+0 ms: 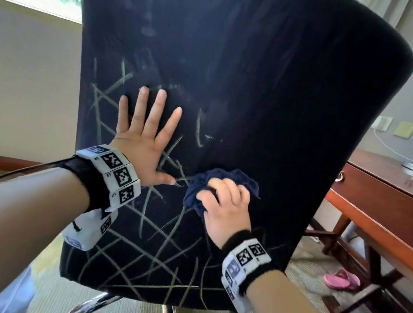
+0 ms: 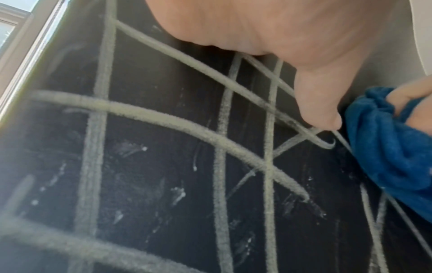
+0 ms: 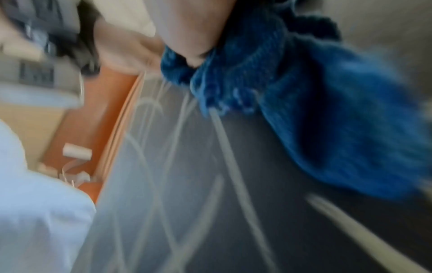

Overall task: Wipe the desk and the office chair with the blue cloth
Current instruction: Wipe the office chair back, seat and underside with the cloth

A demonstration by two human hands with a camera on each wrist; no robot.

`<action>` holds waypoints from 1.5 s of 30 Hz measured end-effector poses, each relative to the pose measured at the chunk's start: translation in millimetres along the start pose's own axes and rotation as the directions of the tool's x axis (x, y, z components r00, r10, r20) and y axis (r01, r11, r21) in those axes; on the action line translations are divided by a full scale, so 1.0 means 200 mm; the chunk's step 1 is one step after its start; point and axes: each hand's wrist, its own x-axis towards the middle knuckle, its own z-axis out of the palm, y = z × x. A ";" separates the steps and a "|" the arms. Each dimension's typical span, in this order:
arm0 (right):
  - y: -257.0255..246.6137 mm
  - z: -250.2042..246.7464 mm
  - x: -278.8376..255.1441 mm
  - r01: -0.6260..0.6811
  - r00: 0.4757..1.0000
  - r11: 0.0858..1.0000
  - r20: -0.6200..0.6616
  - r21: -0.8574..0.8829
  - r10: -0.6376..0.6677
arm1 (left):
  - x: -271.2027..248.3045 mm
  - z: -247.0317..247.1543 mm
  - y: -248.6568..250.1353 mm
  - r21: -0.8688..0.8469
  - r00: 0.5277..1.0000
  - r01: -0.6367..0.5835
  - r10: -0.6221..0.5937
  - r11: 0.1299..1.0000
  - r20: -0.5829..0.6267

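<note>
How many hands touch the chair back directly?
1: the left hand lies flat on the chair back. The right hand presses the blue cloth against it.

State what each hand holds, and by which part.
Right hand grips the blue cloth, bunched in its curled fingers with folds spilling out around them. Left hand holds nothing; it presses flat on the chair back.

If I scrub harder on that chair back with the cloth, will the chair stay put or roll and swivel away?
It would probably move: the office chair stands on a chrome spoked base, the kind that usually swivels and rolls. The left hand lies flat on the back, likely bracing it. The blue cloth, bunched in the right hand, looks soft and should give under pressure.
</note>
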 end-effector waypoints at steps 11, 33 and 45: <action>0.03 -0.44 0.32 -0.173 0.955 0.753 0.296 0.635 -0.031 | -0.17 -0.02 -0.04 -0.033 0.965 -0.257 0.255 0.966 -0.060; -0.10 -0.48 0.41 -0.513 0.836 0.650 0.497 0.561 0.231 | -0.17 -0.27 0.00 -0.560 0.985 0.040 0.060 0.828 0.159; -0.22 -0.42 0.38 -0.666 0.739 0.259 0.574 0.699 0.351 | -0.17 -0.32 -0.01 -0.871 0.964 0.104 0.168 0.480 0.208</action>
